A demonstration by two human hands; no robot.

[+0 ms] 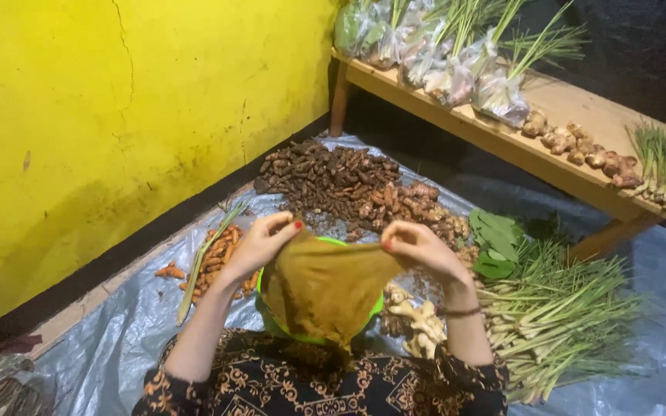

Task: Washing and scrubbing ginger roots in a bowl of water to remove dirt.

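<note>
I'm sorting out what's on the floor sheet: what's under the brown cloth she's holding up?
Under the brown cloth, held by both hands, a green bowl's rim shows. The cloth hides whatever the bowl holds.

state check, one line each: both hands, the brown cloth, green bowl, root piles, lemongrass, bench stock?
left hand: pinching the cloth's top edge
right hand: pinching the other end
brown cloth: stretched between the hands, sagging over the bowl
green bowl: mostly hidden by cloth, contents unseen
dark roots: loose heap on the plastic sheet
lemongrass: lying flat in a pile
bagged greens: on the wooden bench
</note>
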